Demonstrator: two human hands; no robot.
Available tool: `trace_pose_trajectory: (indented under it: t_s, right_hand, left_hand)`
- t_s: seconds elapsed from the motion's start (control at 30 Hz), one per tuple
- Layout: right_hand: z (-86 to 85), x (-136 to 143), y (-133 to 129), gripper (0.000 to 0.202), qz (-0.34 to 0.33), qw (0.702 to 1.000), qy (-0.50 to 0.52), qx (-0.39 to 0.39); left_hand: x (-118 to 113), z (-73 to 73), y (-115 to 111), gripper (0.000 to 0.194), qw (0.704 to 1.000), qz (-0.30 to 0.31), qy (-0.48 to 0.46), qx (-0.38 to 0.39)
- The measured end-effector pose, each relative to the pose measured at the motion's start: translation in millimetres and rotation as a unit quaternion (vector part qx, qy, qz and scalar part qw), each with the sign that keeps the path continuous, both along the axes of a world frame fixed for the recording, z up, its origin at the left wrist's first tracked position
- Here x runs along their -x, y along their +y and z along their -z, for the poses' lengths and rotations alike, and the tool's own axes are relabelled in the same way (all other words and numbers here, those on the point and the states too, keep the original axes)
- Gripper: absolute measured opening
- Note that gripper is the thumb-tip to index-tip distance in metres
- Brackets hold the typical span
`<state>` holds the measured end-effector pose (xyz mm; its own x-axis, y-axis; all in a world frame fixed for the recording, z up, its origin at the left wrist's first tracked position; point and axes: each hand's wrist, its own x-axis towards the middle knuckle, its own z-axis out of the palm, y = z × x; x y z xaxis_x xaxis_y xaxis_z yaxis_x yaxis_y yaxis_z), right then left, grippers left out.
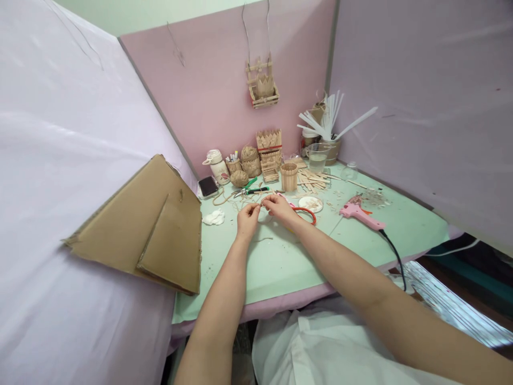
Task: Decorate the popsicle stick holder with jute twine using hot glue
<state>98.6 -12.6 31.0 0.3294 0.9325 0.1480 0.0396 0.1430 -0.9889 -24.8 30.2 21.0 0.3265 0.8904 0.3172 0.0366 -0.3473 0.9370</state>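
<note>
Over the middle of the table, my left hand and my right hand are close together, fingertips pinched. Between them is a thin strand that looks like twine; the fingers hide most of it. A red loop handle, apparently of scissors, shows beside my right wrist. Beyond the hands lie green-handled cutters and a ball of twine with a loose tail. A cup faced with wooden sticks stands upright behind my right hand. A short piece of twine lies nearer me.
To the right rests a pink glue gun with a black cord. Loose wooden sticks and a white lid lie behind my right arm. Cardboard leans at left. A phone and a white bottle are at back left.
</note>
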Motion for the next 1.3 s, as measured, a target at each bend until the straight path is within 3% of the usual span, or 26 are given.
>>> trace_pose_trajectory:
  t_s: [0.1,0.23,0.43,0.6,0.87,1.03,1.3]
  right_hand:
    - [-0.8,-1.2,-2.0,0.013,-0.010,1.000,0.001,0.014]
    - [-0.9,-3.0,-2.3,0.014,-0.029,0.994,-0.073,-0.077]
    - [-1.7,-4.2,-4.4,0.009,-0.010,0.956,-0.229,-0.185]
    - [-0.5,-6.6,-2.7,0.011,0.026,0.949,-0.257,-0.182]
    - [2.8,-4.7,0.9,0.018,0.021,0.995,-0.093,-0.037]
    - [4.7,-4.3,-0.6,0.023,0.007,1.000,-0.009,0.006]
    - [2.1,-4.7,-0.9,0.028,0.040,0.999,0.026,0.026]
  left_hand:
    - [0.0,0.6,1.2,0.017,1.000,0.002,-0.007,0.015]
    - [1.0,-1.1,2.0,0.018,0.999,-0.007,-0.010,0.036]
    - [1.9,-1.4,2.8,0.016,0.999,-0.008,-0.016,0.027]
    - [0.9,0.7,2.1,0.014,1.000,-0.008,0.004,0.011]
    - [-0.5,2.5,0.3,0.014,1.000,0.002,0.021,-0.016]
    - [-0.9,3.9,0.9,0.014,1.000,0.008,0.019,-0.001]
    - [-2.2,-0.8,0.0,0.016,0.998,0.022,0.005,0.067]
